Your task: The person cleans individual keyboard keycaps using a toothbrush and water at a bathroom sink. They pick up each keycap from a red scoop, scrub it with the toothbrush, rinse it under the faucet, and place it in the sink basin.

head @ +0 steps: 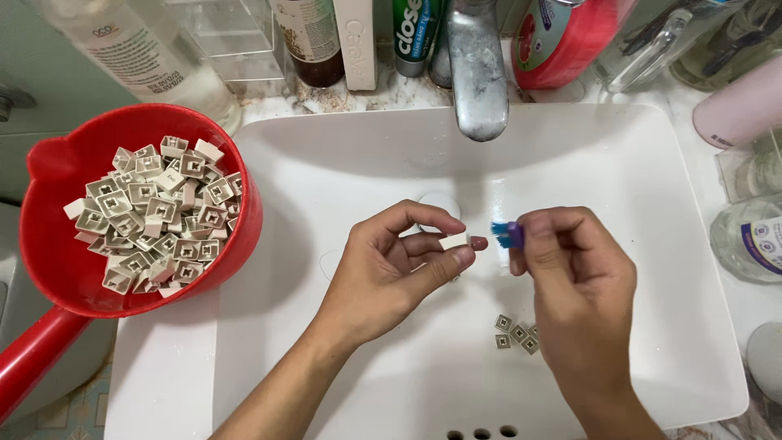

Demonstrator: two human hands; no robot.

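Over the white sink (635, 163), the left hand (399, 269) holds a single pale keycap (453, 242) in its grip, thumb and fingertips pinching it at the edges so one face stays open toward the right hand. The right hand (574, 269) has its grip pressed around a small brush (508, 235) with a purple head and blue bristles, the bristles pointing at 9 o'clock, just beside the keycap; whether they touch it cannot be told.

Both forearms come in from 6 o'clock and the wrists bend inward, so the two hands meet at the middle of the basin, directly below the tap (476, 73) at 12 o'clock. No water shows running from the tap. Held there, anything dropped would land in the basin rather than on the table.

At 9 o'clock a red scoop (49, 204) rests on the sink's rim, heaped with many more keycaps (159, 216), most lying hollow side up. It sits close by the left hand's side, within easy reach. At about 5 o'clock in the basin, just beside the right wrist, a few loose caps (513, 332) lie in a small cluster, kept apart from the heap.

Bottles (151, 53) and tubes stand along the back at 12 o'clock, and jars (745, 240) at 3 o'clock.
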